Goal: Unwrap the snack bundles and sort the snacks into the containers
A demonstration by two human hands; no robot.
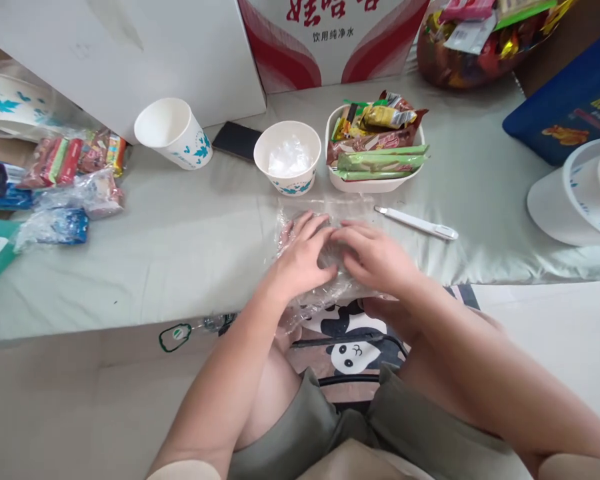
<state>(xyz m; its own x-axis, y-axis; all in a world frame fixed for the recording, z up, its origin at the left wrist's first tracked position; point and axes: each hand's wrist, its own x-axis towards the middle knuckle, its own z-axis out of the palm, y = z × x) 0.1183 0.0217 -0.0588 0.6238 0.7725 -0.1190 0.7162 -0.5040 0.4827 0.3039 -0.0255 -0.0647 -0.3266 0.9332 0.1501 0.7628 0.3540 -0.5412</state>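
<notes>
A clear, crinkled plastic bag [347,287] lies at the table's front edge, part of it hanging over. My left hand [300,260] rests on it with fingers spread. Beside it, my right hand [377,257] lies on the same plastic, its fingers curved but apart, fingertips close to the left hand's. Just beyond the hands stands a paper bowl [293,183] with crumpled clear plastic [289,157] inside. To the right of that, a white tub [375,181] holds wrapped snack bars [383,160]. A white utility knife [417,223] lies right of my right hand.
A paper cup [175,133] and a black phone [237,140] are at the back left. Wrapped snacks [75,160] lie at the far left. Cartons [333,53] line the back. A jar of sweets [460,60] and a white bucket [555,200] stand right.
</notes>
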